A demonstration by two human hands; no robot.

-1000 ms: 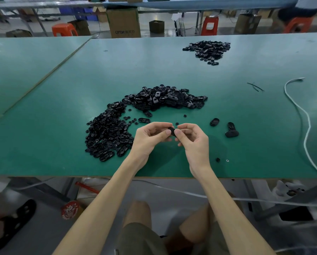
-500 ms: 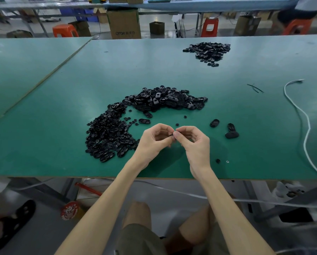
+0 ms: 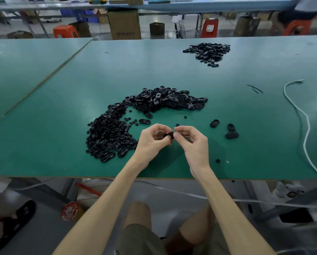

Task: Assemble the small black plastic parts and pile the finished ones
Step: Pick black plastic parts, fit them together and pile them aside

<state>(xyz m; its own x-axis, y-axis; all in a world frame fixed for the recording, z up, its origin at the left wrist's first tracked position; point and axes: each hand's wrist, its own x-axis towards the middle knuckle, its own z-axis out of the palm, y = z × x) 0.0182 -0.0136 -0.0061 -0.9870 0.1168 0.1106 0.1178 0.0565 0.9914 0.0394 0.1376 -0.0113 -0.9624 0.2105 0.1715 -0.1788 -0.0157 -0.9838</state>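
Green matte surface (image 3: 62, 144), wood-coloured front edge. Second green surface (image 3: 16, 70) butts its left edge along a diagonal seam. Past the far edge: tall cardboard box (image 3: 124, 24), small dark box (image 3: 157, 28), orange stool (image 3: 65, 32), red stool (image 3: 210, 27), long blue-topped bench (image 3: 209, 4). Grey floor (image 3: 43, 227). White cable (image 3: 305, 126) trails near the surface's right edge. Even indoor light.

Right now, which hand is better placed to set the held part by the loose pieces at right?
Likely the right hand: those pieces lie on its side; the left hand sits by the heap. Both pinch the part.
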